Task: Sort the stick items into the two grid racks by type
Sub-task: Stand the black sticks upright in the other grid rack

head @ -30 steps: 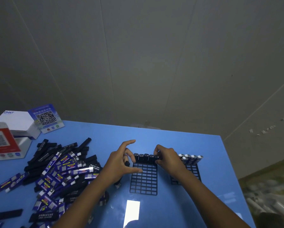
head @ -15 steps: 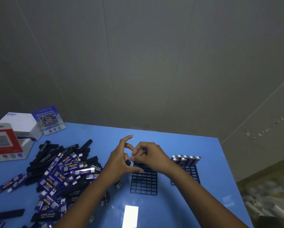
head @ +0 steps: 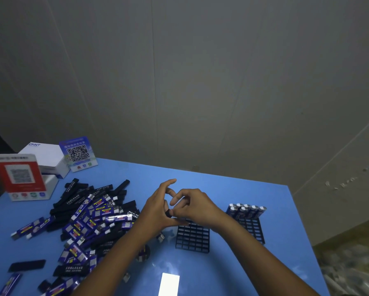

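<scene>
Above the near rack [head: 192, 238], our left hand [head: 157, 207] and right hand [head: 192, 205] together pinch one black stick [head: 169, 213].

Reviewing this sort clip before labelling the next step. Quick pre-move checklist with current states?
1. Black stick in hand: ok, its dark end shows between the left hand and right hand, which meet above the near rack.
2. Which hand bears the stick: cannot tell, the fingers overlap.
3. Near rack has free cells: ok, the visible rows are open; its far edge is hidden by the hands.
4. Far rack holds one type only: ok, a row of purple sticks stands at its far edge.
5. Supply left to sort: ok, the mixed pile lies to the left on the table.
</scene>
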Demonstrator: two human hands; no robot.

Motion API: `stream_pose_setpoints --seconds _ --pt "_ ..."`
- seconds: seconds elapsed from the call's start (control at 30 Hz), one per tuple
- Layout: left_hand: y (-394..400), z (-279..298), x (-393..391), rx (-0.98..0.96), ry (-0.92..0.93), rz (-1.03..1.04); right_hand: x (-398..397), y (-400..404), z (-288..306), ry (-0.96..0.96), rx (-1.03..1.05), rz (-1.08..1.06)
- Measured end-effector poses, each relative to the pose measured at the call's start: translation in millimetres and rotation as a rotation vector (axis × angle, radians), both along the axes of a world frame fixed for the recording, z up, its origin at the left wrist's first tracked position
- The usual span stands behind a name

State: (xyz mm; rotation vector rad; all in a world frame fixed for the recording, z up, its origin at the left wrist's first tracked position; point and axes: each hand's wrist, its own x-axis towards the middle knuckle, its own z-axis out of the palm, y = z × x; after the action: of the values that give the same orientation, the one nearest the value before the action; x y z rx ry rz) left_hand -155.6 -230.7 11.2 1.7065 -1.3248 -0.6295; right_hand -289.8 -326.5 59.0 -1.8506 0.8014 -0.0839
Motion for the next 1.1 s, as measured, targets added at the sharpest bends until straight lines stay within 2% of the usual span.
stream_pose_setpoints --seconds 0.13,0.23,0.43,0.6,0.87,1.0,1.1 --pt "5.9 -0.3 8.6 0.11 0.009 -0.038 -9.1 -9.5 -6.9 0.011 -0.026 -0.015" --pt "12.5 -2.5 19.0 0.212 -0.037 -0.014 -21.2 -21.9 -15.2 -0.001 0.015 -0.104" --pt "16.2 -2.4 31.2 0.312 -0.524 0.138 -37.4 -36.2 -35.8 -0.072 0.303 -0.309" --pt "13.7 -9.2 32.8 0.354 -0.712 0.168 -35.0 -26.8 -34.5 -0.188 0.45 -0.303" --pt "16.0 -7.2 29.5 0.418 -0.728 0.159 -35.3 -14.7 -14.2 -0.214 0.338 -0.037" --pt "15.1 -7.5 27.6 0.405 -0.718 0.158 -33.4 -12.1 -13.6 -0.237 0.247 -0.094" --pt "15.1 -7.8 27.5 0.397 -0.712 0.146 -30.1 -14.7 -20.4 -0.169 0.01 -0.164"
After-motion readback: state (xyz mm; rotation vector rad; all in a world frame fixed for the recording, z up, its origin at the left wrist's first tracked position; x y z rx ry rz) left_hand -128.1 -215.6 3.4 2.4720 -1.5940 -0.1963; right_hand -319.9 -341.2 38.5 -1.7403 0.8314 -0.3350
